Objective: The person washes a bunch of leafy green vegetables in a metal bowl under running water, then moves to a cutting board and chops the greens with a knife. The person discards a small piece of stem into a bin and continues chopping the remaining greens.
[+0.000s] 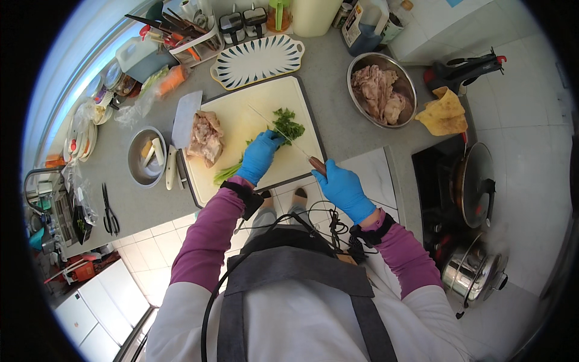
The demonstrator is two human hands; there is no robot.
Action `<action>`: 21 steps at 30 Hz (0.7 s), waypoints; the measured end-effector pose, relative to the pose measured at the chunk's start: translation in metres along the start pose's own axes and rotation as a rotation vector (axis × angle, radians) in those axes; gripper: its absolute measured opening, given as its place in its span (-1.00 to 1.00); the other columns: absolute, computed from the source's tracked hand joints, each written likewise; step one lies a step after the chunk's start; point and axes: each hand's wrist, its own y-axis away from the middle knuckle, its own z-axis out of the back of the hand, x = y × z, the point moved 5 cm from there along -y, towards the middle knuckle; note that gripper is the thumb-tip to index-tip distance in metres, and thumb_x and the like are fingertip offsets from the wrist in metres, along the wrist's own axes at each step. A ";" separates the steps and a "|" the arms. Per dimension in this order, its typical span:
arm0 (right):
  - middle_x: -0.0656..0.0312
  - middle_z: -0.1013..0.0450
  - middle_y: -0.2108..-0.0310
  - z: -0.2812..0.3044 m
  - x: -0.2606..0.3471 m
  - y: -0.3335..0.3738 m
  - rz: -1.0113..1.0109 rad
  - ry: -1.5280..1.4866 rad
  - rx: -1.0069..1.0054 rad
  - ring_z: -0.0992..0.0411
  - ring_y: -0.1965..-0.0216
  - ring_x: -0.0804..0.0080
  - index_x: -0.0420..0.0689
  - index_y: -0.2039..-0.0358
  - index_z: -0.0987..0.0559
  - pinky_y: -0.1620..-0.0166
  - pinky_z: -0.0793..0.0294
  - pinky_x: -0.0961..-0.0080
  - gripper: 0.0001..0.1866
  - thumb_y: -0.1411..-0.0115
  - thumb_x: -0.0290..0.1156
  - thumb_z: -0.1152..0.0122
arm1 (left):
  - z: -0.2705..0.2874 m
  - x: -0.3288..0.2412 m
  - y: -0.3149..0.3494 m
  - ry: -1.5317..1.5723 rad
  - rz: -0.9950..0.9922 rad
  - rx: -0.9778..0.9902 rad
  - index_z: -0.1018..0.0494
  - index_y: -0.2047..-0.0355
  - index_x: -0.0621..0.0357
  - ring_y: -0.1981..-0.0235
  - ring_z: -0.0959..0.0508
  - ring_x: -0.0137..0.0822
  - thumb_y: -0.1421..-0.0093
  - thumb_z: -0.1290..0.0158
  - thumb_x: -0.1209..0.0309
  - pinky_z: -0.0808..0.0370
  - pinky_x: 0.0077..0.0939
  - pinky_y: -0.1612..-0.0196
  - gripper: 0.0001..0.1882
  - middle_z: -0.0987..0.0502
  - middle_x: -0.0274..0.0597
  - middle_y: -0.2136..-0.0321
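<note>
My right hand (345,192), in a blue glove, is closed round the brown handle of a kitchen knife (318,165). Its thin blade points up and left across the leafy greens. Also gloved in blue, my left hand (260,155) presses down on the bunch of green herbs (288,124), fingers bent beside the blade. Leaves spread out past the fingertips, and the pale green stems (228,174) stick out on the near left. Under them lies a cream cutting board (277,96) with a dark rim. A piece of raw meat (205,139) rests on the board's left side.
A cleaver (186,117) lies left of the meat, near a metal bowl (131,158) with pale pieces. A patterned plate (256,62) sits behind the board. Right stand a steel bowl (360,110) of raw meat, a lidded pan (473,181) and a steaming pot (469,265). Scissors (109,212) lie left.
</note>
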 end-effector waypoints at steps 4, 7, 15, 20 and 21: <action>-0.06 -0.39 0.71 -0.007 -0.001 -0.004 0.001 0.031 0.009 -0.41 0.67 -0.06 -0.22 0.40 -0.33 0.61 -0.39 0.13 -0.61 -0.20 -0.08 -0.01 | 0.002 0.000 -0.003 -0.026 -0.033 -0.011 -0.51 0.26 0.06 0.25 -0.47 -0.07 -0.02 0.00 0.52 -0.46 -0.28 0.27 -0.76 -0.48 -0.14 0.30; -0.09 -0.40 0.70 -0.020 -0.006 -0.009 -0.011 0.018 0.027 -0.43 0.64 -0.07 -0.25 0.39 -0.35 0.60 -0.41 0.11 -0.58 -0.22 -0.06 0.03 | 0.001 0.003 -0.003 -0.053 -0.018 0.039 -0.50 0.27 0.09 0.27 -0.47 -0.07 -0.02 0.01 0.52 -0.46 -0.28 0.25 -0.76 -0.47 -0.14 0.31; -0.16 -0.41 0.64 -0.039 -0.013 -0.036 -0.004 -0.183 -0.097 -0.42 0.59 -0.12 -0.26 0.40 -0.34 0.56 -0.39 0.09 -0.56 -0.22 -0.05 0.03 | 0.006 0.001 0.001 -0.052 -0.093 -0.024 -0.54 0.31 0.08 0.27 -0.49 -0.11 -0.03 -0.07 0.44 -0.46 -0.30 0.24 -0.82 -0.51 -0.17 0.28; -0.16 -0.41 0.64 -0.026 -0.015 -0.021 -0.027 -0.159 -0.040 -0.42 0.59 -0.12 -0.26 0.39 -0.33 0.56 -0.39 0.08 -0.56 -0.22 -0.04 0.03 | 0.005 0.005 -0.001 0.022 -0.035 -0.056 -0.55 0.37 0.12 0.28 -0.49 -0.11 -0.03 -0.08 0.44 -0.45 -0.32 0.21 -0.86 -0.52 -0.17 0.30; -0.15 -0.41 0.65 -0.022 -0.014 -0.016 -0.033 -0.150 -0.033 -0.42 0.59 -0.12 -0.26 0.39 -0.33 0.56 -0.39 0.08 -0.56 -0.22 -0.04 0.03 | 0.003 0.007 -0.001 0.085 0.016 -0.030 -0.55 0.38 0.13 0.29 -0.50 -0.11 -0.03 -0.08 0.45 -0.45 -0.32 0.21 -0.87 -0.52 -0.17 0.30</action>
